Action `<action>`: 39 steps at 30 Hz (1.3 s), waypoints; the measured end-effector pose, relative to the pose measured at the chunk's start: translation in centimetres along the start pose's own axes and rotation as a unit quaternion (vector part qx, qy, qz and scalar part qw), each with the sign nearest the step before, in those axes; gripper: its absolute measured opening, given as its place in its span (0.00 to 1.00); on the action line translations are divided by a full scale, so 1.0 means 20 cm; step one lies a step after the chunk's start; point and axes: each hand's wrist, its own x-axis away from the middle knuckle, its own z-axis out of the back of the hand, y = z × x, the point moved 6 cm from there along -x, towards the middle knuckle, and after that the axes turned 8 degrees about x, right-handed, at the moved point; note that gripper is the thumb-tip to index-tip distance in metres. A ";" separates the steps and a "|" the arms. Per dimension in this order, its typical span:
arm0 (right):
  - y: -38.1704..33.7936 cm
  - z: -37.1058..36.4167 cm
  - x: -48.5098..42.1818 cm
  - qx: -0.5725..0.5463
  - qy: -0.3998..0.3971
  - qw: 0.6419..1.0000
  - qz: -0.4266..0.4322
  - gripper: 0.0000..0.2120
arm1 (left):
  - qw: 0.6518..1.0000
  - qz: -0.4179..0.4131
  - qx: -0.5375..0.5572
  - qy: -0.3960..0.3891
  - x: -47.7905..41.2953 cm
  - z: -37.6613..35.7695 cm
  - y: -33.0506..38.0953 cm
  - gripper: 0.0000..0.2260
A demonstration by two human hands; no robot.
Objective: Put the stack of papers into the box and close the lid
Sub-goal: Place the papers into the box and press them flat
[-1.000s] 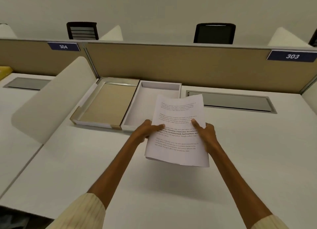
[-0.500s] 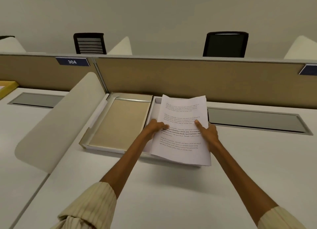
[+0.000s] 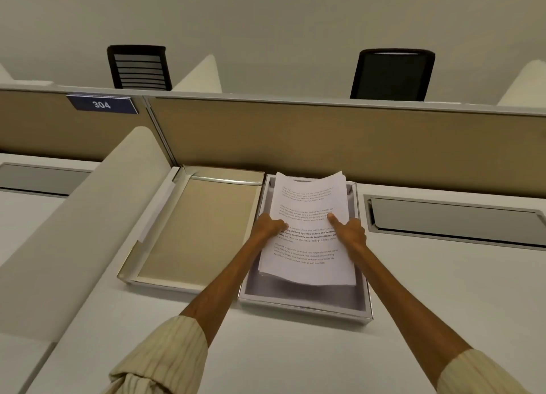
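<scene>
A stack of printed white papers [image 3: 307,260] hovers inside the open white box [image 3: 304,306], its far edge over the box's back wall. My left hand [image 3: 267,226] grips the stack's left edge, thumb on top. On the right edge, my right hand [image 3: 350,231] holds it the same way. The box's lid [image 3: 198,231], tan inside, lies open flat to the left of the box, joined along their shared side.
A tan partition wall [image 3: 325,139] stands right behind the box. A curved white divider [image 3: 74,228] rises on the left. A grey cable hatch [image 3: 455,219] is set into the desk at right. Two black chairs stand beyond the partition.
Both hands carried the papers forward and down, from above the desk in front of the box to inside the box's walls. The camera moved closer to the box.
</scene>
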 end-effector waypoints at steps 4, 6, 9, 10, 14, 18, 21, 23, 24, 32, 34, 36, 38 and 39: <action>0.09 -0.08 0.01 0.026 -0.004 1.000 -0.014 0.15 | 1.000 0.007 -0.029 0.009 -0.06 -0.02 -0.12 0.19; 0.11 -0.09 0.00 0.042 0.003 0.999 -0.012 0.16 | 0.999 0.005 -0.044 0.013 -0.09 -0.03 -0.17 0.21; 0.11 -0.08 0.00 0.061 0.005 0.998 -0.009 0.19 | 0.998 -0.003 -0.058 0.003 -0.10 -0.03 -0.16 0.20; 0.11 -0.08 -0.01 0.069 0.006 0.998 -0.010 0.20 | 0.998 -0.007 -0.065 0.004 -0.09 -0.04 -0.15 0.20; 0.11 -0.06 -0.01 0.112 0.001 0.993 -0.029 0.23 | 0.993 -0.018 -0.105 0.050 -0.04 -0.04 -0.12 0.23; 0.10 -0.04 0.01 0.131 0.003 0.991 -0.029 0.17 | 0.984 -0.058 -0.100 0.135 0.05 -0.02 -0.15 0.17; 0.09 -0.03 0.06 0.154 0.029 0.987 -0.025 0.13 | 0.979 -0.083 -0.081 0.168 0.11 -0.04 -0.20 0.11; 0.09 -0.04 0.08 0.164 0.034 0.986 -0.017 0.11 | 0.979 -0.093 -0.061 0.172 0.14 -0.05 -0.22 0.13; 0.09 -0.04 0.08 0.171 0.036 0.985 -0.012 0.12 | 0.978 -0.099 -0.058 0.175 0.14 -0.05 -0.22 0.13; 0.10 -0.07 0.12 0.174 0.063 0.982 0.018 0.13 | 0.975 -0.104 -0.118 0.158 0.13 -0.04 -0.20 0.13; 0.10 -0.07 0.12 0.174 0.057 0.983 0.020 0.13 | 0.974 -0.104 -0.132 0.150 0.13 -0.04 -0.19 0.13; 0.11 -0.06 0.13 0.177 0.049 0.983 0.027 0.14 | 0.975 -0.104 -0.134 0.141 0.14 -0.04 -0.18 0.13; 0.11 -0.05 0.14 0.181 0.044 0.982 0.033 0.15 | 0.975 -0.109 -0.140 0.136 0.16 -0.04 -0.17 0.13; 0.11 -0.04 0.16 0.183 0.048 0.981 0.035 0.17 | 0.974 -0.114 -0.142 0.137 0.17 -0.04 -0.16 0.13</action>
